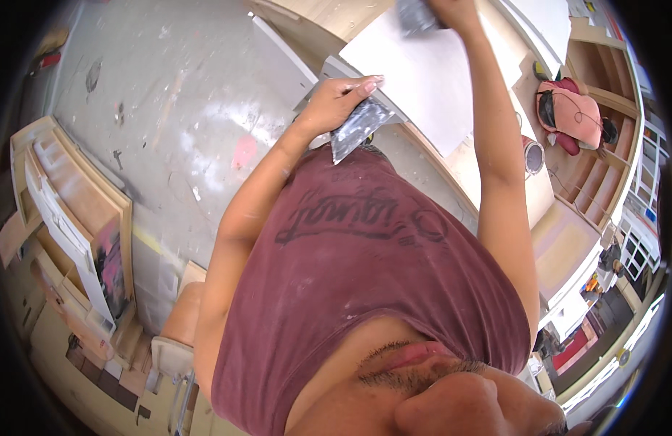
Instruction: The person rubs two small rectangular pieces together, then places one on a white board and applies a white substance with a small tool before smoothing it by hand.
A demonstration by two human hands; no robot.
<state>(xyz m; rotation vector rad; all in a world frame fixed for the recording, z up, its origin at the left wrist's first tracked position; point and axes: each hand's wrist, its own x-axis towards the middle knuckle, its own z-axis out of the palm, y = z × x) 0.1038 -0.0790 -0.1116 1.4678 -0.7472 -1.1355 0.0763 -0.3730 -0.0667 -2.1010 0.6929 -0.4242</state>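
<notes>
My left hand (334,107) is closed on a putty knife (360,128) with a wide metal blade smeared with white filler. It is in front of my shirt, near the edge of a white panel (416,80). At the upper edge of the view, my right hand (459,13) grips a second putty knife or flat scraper (417,17), which is blurred and partly cut off. That blade is over the far part of the white panel; whether it touches the surface I cannot tell. White residue marks my left fingertips.
A round can (533,156) stands on the wooden surface beyond my right forearm. Further right are a pink and dark red bundle (579,116) and open wooden shelving (605,65). Wooden boards (82,218) lean at the left above a stained grey floor (183,87).
</notes>
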